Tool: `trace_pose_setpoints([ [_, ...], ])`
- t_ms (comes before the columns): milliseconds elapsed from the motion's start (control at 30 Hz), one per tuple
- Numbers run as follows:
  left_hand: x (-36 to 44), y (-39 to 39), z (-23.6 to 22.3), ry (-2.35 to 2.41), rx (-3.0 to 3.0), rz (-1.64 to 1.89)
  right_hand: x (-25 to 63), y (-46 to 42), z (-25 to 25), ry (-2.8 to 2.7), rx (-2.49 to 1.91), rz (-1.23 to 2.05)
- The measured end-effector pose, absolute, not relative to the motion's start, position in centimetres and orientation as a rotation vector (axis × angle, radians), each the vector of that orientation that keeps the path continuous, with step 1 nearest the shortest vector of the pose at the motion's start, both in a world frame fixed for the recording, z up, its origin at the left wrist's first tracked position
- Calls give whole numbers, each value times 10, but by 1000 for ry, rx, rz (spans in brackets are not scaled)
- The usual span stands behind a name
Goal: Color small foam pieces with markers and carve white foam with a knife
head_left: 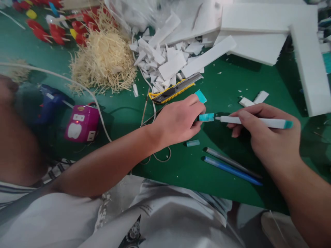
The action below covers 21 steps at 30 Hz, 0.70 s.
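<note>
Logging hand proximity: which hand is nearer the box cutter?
Left. The left hand is just this side of the box cutter, holding a teal piece; the right hand is farther off to its right, holding a white marker.

neighbour's arm cropped, glue gun blurred

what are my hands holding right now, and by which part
Right hand: white marker, by its barrel, tip pointing left. Left hand: small teal-coloured piece, by its left end.
</note>
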<state>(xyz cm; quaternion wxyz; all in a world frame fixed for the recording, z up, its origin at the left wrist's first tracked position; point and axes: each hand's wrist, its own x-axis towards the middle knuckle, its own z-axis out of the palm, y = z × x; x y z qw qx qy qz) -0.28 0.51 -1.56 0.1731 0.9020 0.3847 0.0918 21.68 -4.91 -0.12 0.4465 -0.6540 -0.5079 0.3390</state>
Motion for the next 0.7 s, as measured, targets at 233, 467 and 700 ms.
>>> trace_pose_setpoints([
  [233,-2,5,-15,1105,2550,249,217,-49,-2,-1259,-1624,840],
  [467,-4,6,-17,1095,2565,277,218,-49,-3,-1237,-1643,830],
  [700,-4,6,-18,1088,2560,284,216,-50,-2,-1243,-1644,833],
])
